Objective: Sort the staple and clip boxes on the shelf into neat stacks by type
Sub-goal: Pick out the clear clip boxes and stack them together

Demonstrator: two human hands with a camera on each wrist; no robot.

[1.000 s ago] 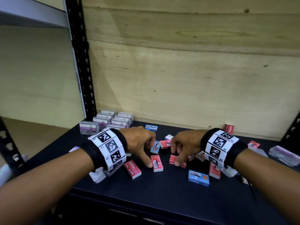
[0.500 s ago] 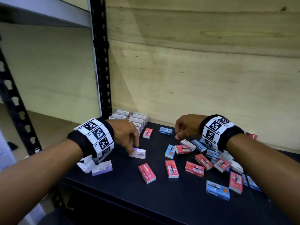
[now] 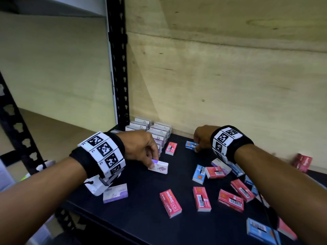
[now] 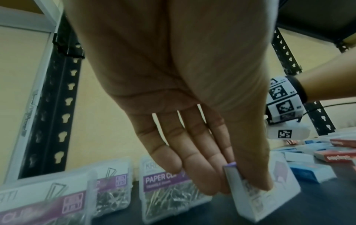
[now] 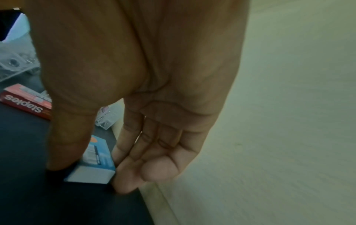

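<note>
On the black shelf [image 3: 141,200] my left hand [image 3: 153,160] pinches a white-and-purple box [image 3: 159,168] by its near end. The left wrist view shows that hand [image 4: 242,188] with thumb and fingers on either side of the box [image 4: 269,202], which is tilted up. My right hand [image 3: 197,147] is at the back, thumb and fingers closed on the sides of a blue staple box [image 3: 189,145]. In the right wrist view the hand [image 5: 90,175] grips this blue box [image 5: 98,161] flat on the shelf. Clear paper clip boxes [image 3: 150,131] stand in rows at the back left corner.
Several red staple boxes [image 3: 170,203] and blue ones [image 3: 199,174] lie scattered over the middle and right. Another white-and-purple box [image 3: 115,193] lies at the front left edge. A black slotted post [image 3: 118,68] rises at the back left, and a wooden wall [image 3: 230,85] closes the back.
My left hand moved left from the red boxes and took hold of the white-and-purple box. My right hand reached to the back and closed on the blue box.
</note>
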